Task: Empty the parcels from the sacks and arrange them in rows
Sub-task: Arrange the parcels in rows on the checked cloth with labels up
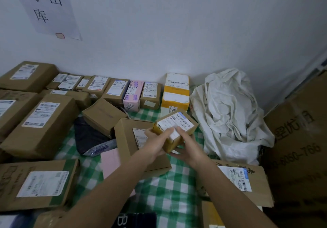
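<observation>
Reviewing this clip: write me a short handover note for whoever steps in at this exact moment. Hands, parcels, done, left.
Left hand and right hand both grip one small brown parcel, held label-up above the green checked cloth.
Done: a row of labelled parcels stands along the wall, ending at the yellow-taped box. The white sack lies crumpled in the corner; whether it is empty cannot be seen.
Left: place the held parcel, then line up the loose ones on the cloth, such as the black bag and the tilted brown box.

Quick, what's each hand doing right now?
Left hand: holds the small brown parcel, fingers on its label.
Right hand: holds the same parcel from the near side.
</observation>
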